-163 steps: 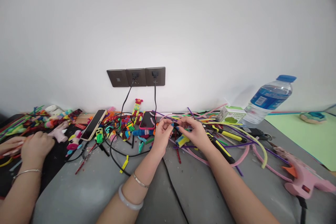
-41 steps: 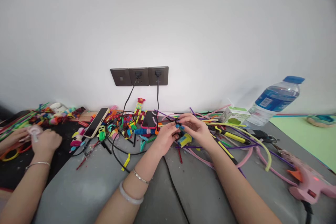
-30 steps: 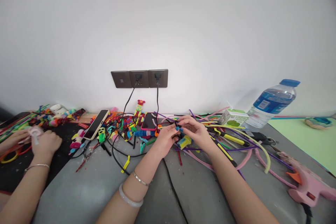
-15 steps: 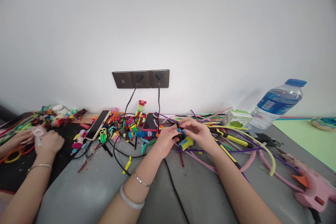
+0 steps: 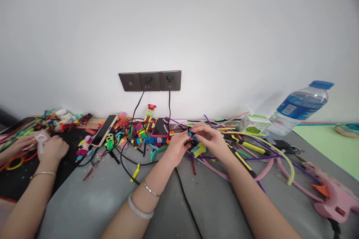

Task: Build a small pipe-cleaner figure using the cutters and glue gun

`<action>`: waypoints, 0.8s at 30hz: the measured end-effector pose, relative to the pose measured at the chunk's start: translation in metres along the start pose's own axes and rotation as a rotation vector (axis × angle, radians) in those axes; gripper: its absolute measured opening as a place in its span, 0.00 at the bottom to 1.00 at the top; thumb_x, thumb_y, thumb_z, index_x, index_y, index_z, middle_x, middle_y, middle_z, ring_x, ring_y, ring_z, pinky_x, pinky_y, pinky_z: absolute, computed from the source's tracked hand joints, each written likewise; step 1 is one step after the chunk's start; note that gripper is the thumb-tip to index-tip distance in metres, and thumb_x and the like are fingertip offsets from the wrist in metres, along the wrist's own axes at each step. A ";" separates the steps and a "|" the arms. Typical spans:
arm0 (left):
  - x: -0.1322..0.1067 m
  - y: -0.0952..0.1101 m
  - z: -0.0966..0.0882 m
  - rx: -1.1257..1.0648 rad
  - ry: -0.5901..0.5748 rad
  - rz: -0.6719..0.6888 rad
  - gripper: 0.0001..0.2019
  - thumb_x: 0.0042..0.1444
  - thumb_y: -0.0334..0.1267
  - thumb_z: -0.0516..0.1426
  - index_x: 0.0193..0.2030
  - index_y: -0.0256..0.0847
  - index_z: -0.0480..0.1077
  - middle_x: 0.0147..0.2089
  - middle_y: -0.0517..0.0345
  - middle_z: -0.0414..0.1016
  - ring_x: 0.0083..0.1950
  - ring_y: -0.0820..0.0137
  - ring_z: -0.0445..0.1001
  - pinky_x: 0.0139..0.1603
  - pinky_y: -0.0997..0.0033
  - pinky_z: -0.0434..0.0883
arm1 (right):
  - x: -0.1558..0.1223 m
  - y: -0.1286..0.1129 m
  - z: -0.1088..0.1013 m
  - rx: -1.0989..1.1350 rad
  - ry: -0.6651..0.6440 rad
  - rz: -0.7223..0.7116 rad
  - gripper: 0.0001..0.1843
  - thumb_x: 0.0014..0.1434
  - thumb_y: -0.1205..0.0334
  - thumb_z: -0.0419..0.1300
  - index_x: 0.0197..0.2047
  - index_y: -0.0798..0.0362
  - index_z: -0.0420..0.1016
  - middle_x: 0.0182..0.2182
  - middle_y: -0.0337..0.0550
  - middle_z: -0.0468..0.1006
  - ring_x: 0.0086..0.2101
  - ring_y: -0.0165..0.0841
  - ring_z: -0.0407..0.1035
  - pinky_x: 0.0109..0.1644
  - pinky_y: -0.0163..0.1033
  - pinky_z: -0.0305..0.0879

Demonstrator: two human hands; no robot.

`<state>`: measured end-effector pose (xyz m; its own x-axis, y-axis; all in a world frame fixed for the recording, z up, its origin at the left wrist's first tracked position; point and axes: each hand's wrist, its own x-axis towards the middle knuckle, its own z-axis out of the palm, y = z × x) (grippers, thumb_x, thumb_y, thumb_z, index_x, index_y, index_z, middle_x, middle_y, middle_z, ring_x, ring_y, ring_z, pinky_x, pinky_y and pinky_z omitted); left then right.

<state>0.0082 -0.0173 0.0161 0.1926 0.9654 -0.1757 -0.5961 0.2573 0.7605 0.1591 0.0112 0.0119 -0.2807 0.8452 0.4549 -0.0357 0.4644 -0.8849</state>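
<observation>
My left hand and my right hand meet over the middle of the grey table, fingertips nearly touching. Between them is a small pipe-cleaner piece, black near the fingers with a yellow and blue part below. My left thumb and fingers pinch its black end. The right fingers are curled closed against the same piece; they partly cover it, so its full shape is hidden. Behind the hands lie loose pink pipe cleaners and a phone with a red edge.
At the left, a co-worker's hands hold something pale pink. Pipe-cleaner figures and another phone lie nearby. To the right are yellow-black pliers, a green-white carton, a tilted water bottle and a pink glue gun. Black cables cross the table.
The view has shifted slightly. My right fingers have shifted a little on the piece, and both hands stay in about the same place.
</observation>
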 end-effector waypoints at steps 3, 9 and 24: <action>0.000 0.002 0.002 -0.002 0.020 -0.004 0.13 0.37 0.41 0.70 0.30 0.38 0.78 0.31 0.56 0.75 0.34 0.74 0.68 0.32 0.74 0.57 | 0.000 0.000 0.000 0.002 0.007 -0.002 0.10 0.56 0.52 0.66 0.38 0.48 0.80 0.39 0.46 0.78 0.43 0.39 0.73 0.47 0.45 0.71; 0.002 -0.002 -0.002 0.024 0.013 0.011 0.13 0.38 0.40 0.69 0.30 0.37 0.78 0.32 0.56 0.76 0.34 0.74 0.68 0.32 0.74 0.57 | 0.000 0.000 0.001 -0.037 0.019 -0.018 0.11 0.57 0.49 0.65 0.37 0.47 0.80 0.37 0.46 0.78 0.41 0.39 0.72 0.46 0.47 0.71; 0.002 -0.002 -0.001 0.165 -0.014 0.093 0.12 0.44 0.39 0.65 0.36 0.38 0.81 0.39 0.52 0.78 0.34 0.75 0.65 0.31 0.75 0.57 | 0.000 0.001 -0.001 -0.062 0.013 -0.036 0.08 0.56 0.53 0.66 0.36 0.46 0.82 0.37 0.46 0.79 0.43 0.39 0.72 0.47 0.46 0.70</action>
<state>0.0089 -0.0154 0.0133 0.1537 0.9838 -0.0919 -0.4759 0.1552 0.8657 0.1600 0.0120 0.0115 -0.2676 0.8308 0.4880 0.0142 0.5098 -0.8602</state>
